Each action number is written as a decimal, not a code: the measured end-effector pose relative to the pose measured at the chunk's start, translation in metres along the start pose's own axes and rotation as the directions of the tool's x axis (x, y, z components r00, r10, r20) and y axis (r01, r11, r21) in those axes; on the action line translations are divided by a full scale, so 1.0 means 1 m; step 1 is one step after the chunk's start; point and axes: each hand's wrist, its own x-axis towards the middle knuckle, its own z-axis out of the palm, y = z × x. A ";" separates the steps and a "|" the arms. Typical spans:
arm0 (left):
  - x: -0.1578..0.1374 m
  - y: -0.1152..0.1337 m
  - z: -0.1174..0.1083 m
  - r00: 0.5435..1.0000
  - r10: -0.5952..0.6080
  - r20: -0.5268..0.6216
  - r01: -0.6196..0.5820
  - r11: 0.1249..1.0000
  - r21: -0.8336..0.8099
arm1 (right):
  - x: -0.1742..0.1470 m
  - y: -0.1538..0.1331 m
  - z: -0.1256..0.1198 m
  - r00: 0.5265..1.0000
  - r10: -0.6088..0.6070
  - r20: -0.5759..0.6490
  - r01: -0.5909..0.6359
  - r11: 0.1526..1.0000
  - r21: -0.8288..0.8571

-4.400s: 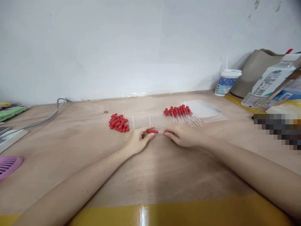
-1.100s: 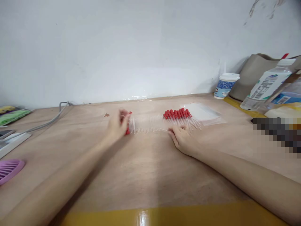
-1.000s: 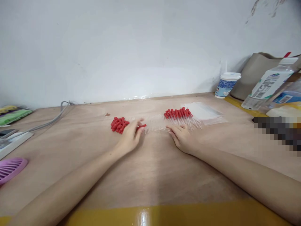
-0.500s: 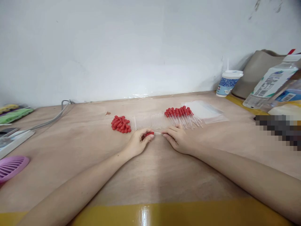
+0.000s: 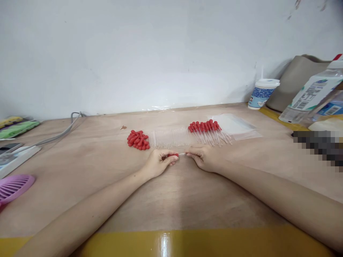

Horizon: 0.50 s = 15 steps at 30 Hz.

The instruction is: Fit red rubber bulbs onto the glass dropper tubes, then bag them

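My left hand [image 5: 159,162] pinches a red rubber dropper bulb [image 5: 174,155] between thumb and fingers. Facing it, my right hand [image 5: 203,157] is closed on a thin clear dropper tube [image 5: 182,154], whose end meets the mouth of the bulb; how far it sits inside is hidden. Behind my left hand lies a pile of loose red bulbs [image 5: 138,140]. A row of clear tubes [image 5: 168,138] stretches to the right of that pile. Past my right hand, several droppers with red bulbs fitted on their tubes [image 5: 205,126] lie side by side.
Clear plastic bags [image 5: 235,125] lie behind the droppers. At the right stand a paper cup with a straw [image 5: 262,94], a plastic bottle [image 5: 311,94] and a grey bin [image 5: 289,82]. On the left are a grey cable [image 5: 59,135], a power strip [image 5: 24,159] and a pink fan [image 5: 16,189].
The bulb and tube have shifted slightly right and down in view, and less tube shows between my hands. Both hands keep their grip.
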 end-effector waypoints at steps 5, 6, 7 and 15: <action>0.002 0.001 0.000 1.000 0.010 -0.023 -0.007 0.994 0.109 | -0.002 -0.003 0.006 0.999 0.000 -0.049 -0.010 0.982 -0.191; 0.002 0.001 -0.001 0.999 0.021 -0.027 -0.017 0.991 0.131 | -0.002 -0.002 0.006 0.998 -0.023 -0.064 0.010 0.981 -0.193; 0.002 0.000 -0.001 0.999 0.030 -0.035 -0.025 0.988 0.150 | -0.002 -0.001 0.007 0.996 -0.049 -0.076 0.034 0.982 -0.184; 0.003 -0.005 -0.003 0.990 -0.031 -0.134 0.047 0.991 0.123 | 0.001 0.007 -0.002 0.979 -0.105 -0.177 0.097 0.994 -0.053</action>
